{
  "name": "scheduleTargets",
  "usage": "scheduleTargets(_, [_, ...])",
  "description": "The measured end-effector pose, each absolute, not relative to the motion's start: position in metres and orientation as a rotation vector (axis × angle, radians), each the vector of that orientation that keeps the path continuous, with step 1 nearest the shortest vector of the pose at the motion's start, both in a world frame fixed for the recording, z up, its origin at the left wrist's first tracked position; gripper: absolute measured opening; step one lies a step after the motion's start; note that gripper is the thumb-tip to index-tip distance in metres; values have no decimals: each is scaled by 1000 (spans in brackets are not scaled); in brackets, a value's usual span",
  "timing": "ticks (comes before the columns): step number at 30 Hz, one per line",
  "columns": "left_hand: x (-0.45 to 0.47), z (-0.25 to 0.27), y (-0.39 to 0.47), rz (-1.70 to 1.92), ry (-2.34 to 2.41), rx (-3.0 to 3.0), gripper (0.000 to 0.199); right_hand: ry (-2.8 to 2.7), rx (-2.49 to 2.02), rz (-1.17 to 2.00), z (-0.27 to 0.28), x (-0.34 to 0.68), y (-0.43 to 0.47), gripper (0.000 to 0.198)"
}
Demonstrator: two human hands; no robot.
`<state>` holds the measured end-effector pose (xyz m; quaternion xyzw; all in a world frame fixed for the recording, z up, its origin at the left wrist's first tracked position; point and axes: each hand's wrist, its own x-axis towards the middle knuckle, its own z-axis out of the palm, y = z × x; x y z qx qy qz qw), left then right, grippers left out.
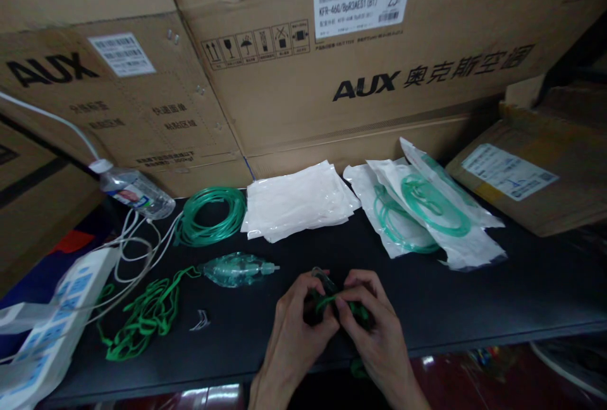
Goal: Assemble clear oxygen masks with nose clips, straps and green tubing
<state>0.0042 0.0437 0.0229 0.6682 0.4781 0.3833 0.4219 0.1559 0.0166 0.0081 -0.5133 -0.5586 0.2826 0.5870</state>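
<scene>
Near the table's front edge, my left hand is closed around a clear oxygen mask, mostly hidden by the fingers. My right hand pinches a green elastic strap at the mask's edge, with more green in its palm. Another mask, pale green and clear, lies to the left of my hands. Beyond it is a coil of green tubing. Further left rests a tangled pile of green straps, with a few small clear-white strips beside it.
White packets are stacked at the back. Packaged green tubing sets lie to their right. A power strip with white cables and a tilted water bottle occupy the left. Large cartons wall the back; a smaller box stands right.
</scene>
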Motion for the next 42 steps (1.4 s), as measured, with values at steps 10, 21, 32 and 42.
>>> scheduleTargets(10, [-6, 21, 49, 984, 1266, 1364, 23, -779, -1191, 911, 3, 171, 19, 17])
scheduleTargets(21, [2, 13, 47, 1133, 1361, 1392, 36, -850, -1334, 685, 0, 183, 26, 44])
scheduleTargets(32, [2, 17, 46, 1171, 1386, 1880, 37, -1717, -1322, 119, 4, 159, 14, 19])
scheduleTargets(42, [0, 15, 45, 1229, 1344, 1930, 15, -1650, -1311, 158, 21, 154, 15, 16])
